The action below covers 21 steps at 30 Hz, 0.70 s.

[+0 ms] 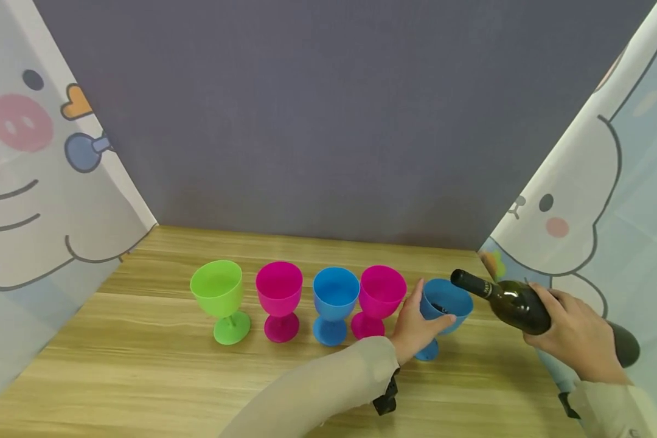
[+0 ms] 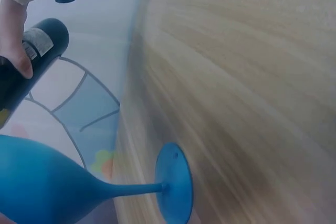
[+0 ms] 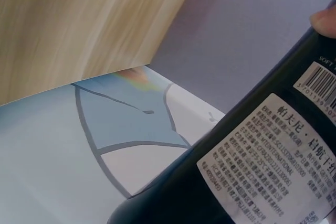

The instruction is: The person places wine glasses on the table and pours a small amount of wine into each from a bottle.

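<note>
My left hand grips the bowl of a blue plastic goblet at the right end of the row, thumb on the near side, fingers on the far side. A small dark patch shows inside its bowl. In the left wrist view its round foot is at the wooden surface. A dark green wine bottle lies tilted in my right hand, which wraps around its body. Its mouth points left, over the goblet's right rim in the head view. White printed labels show in the right wrist view.
Left of my left hand stand a magenta goblet, another blue goblet, a second magenta goblet and a green goblet on the wooden table. A grey panel rises behind; cartoon-printed sheets flank both sides.
</note>
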Tool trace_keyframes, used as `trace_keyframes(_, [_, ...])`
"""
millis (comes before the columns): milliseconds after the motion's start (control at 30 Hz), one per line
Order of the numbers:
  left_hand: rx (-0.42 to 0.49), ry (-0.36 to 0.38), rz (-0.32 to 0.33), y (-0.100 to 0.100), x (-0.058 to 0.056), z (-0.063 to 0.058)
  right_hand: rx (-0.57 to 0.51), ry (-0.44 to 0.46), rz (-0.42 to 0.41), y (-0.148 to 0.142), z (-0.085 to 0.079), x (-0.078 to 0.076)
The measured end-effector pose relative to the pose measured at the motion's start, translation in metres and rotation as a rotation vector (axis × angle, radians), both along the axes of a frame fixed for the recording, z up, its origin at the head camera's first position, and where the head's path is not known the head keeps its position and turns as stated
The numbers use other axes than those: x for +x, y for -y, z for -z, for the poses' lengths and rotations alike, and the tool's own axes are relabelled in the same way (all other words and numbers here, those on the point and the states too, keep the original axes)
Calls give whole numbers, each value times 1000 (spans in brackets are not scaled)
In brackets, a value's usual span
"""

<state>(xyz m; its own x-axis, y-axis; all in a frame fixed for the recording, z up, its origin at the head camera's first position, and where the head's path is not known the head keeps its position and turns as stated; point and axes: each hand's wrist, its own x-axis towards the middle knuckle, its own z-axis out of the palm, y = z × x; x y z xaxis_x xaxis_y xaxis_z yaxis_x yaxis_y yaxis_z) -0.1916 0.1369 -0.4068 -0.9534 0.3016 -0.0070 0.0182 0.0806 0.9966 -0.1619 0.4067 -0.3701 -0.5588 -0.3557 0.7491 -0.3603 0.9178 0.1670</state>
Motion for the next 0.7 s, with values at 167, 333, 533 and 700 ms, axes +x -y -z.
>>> trace_keyframes(167, [14, -8, 9, 3, 5, 2, -11, -13, -8, 4, -5, 0])
trace_keyframes(333, [-28, -12, 29, 11, 8, 7, -9, -11, -17, 10, -2, -3])
trace_keyframes(533, [-47, -48, 71, 14, 7, 6, -11, -26, -18, 12, -4, -6])
trace_keyframes(700, [-96, -59, 71, 16, 7, 3, -7, -20, -28, 13, -6, -12])
